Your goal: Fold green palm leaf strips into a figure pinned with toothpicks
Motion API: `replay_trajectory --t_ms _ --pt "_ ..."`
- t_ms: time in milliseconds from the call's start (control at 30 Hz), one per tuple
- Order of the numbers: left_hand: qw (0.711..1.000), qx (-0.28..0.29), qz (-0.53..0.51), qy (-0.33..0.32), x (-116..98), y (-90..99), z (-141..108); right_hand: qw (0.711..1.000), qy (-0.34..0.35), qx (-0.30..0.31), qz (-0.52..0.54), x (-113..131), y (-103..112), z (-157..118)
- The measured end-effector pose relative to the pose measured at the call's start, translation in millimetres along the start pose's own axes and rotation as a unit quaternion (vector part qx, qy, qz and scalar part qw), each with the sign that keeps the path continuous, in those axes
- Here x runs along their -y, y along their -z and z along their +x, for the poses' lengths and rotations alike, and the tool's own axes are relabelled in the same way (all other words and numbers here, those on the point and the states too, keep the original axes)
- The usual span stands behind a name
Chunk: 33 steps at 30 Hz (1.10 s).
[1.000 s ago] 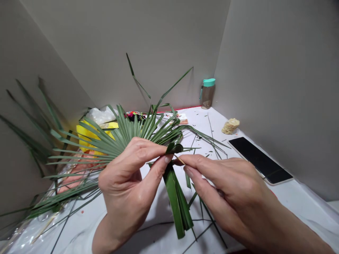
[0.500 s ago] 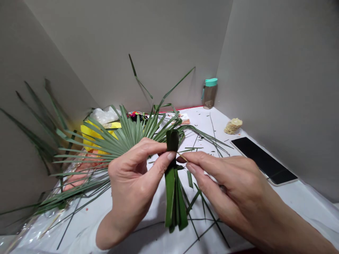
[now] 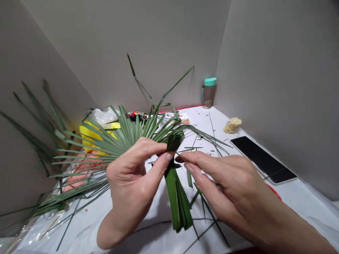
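Note:
My left hand [image 3: 136, 185] is closed, pinching a folded green palm leaf bundle [image 3: 177, 201] at its narrow waist between thumb and forefinger. Above the pinch the bundle forms a rounded loop; below it, folded strips fan out downward. My right hand [image 3: 225, 188] is closed too, its thumb and forefinger gripping a thin light-brown strand [image 3: 181, 156] that runs to the bundle's waist by my left thumb. Whether the strand passes around behind the bundle is hidden. A large fan palm leaf [image 3: 132, 132] spreads on the table behind my left hand.
A phone [image 3: 265, 160] lies to the right, near a cream-coloured lump [image 3: 232, 125]. At the back corner stands a bottle with a teal lid [image 3: 210, 92]. Yellow material [image 3: 90, 135] and a white plastic bag [image 3: 104, 115] are at the left. Leaf scraps [image 3: 193, 147] litter the white table [image 3: 212, 121].
The palm bundle has tilted: its loop leans right and its lower strips have swung right. Both hands keep their pinches in nearly the same place. A bit of red now shows beside my right wrist.

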<state>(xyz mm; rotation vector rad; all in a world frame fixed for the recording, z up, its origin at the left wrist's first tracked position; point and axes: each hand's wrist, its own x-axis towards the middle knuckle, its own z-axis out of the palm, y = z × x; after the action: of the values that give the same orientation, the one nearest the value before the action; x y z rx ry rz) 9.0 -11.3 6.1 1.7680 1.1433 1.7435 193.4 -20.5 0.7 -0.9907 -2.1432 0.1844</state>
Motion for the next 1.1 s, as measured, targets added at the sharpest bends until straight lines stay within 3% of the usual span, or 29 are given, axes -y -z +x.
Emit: replay_trajectory --t_ms 267,467,667,1100 --pt "0.999 0.013 0.02 -0.044 2.0 1.7 -0.1 0.996 -0.02 0.013 0.083 -1.0 1.4 9.1" --pt "0.996 0.008 0.052 -0.076 4.7 2.9 -3.6 0.994 -0.05 0.02 0.095 -0.6 -4.4 0.3" --pt "0.987 0.011 0.088 -0.136 6.4 4.6 -4.5 0.991 -0.073 0.075 0.087 3.4 0.0 4.1" --pt "0.989 0.018 0.083 -0.12 7.0 2.6 -2.2 0.987 -0.072 0.106 0.097 2.6 2.2 9.3"
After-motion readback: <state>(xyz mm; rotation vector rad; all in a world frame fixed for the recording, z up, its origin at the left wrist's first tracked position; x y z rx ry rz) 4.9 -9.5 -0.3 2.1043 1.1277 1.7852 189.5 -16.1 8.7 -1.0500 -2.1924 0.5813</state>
